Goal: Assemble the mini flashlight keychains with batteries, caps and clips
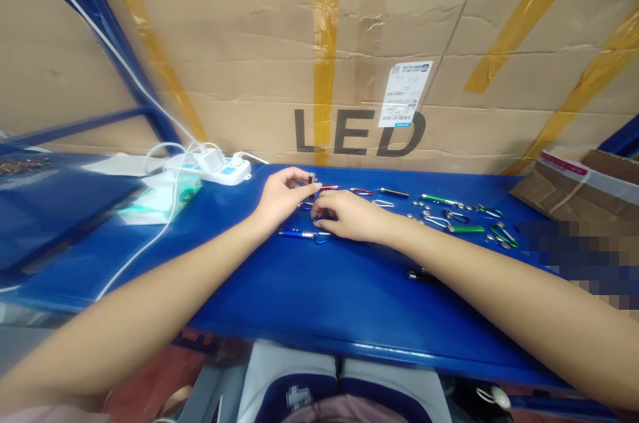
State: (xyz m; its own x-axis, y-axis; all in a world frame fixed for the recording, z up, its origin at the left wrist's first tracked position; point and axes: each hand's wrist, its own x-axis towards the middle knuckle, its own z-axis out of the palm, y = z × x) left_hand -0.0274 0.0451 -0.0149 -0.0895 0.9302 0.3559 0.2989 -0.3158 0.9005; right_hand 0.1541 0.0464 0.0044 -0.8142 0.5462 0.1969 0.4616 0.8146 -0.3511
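Between the thumb and fingers of my left hand (285, 198) is a small dark cylinder with a silvery end (312, 179), held upright. Close beside it, my right hand (342, 213) is low over the blue tabletop with curled fingers; whatever they pinch is hidden. A blue metal tube, like a small flashlight (297, 234), lies in front of my hands, a blue carabiner (322, 238) at its right end. Just behind the hands are a red tube (328, 188) and a red carabiner (361, 192). A silver carabiner (383, 203) lies right of my right hand.
Rightward lie a black tube (394, 192), green tubes (439, 200), several carabiners (504, 234) and small round discs (426, 206). A black piece (418, 275) is partly under my right forearm. A power strip (232, 171), tissue pack (162, 200), paper bag (574, 183) and large carton (269, 63) surround the space.
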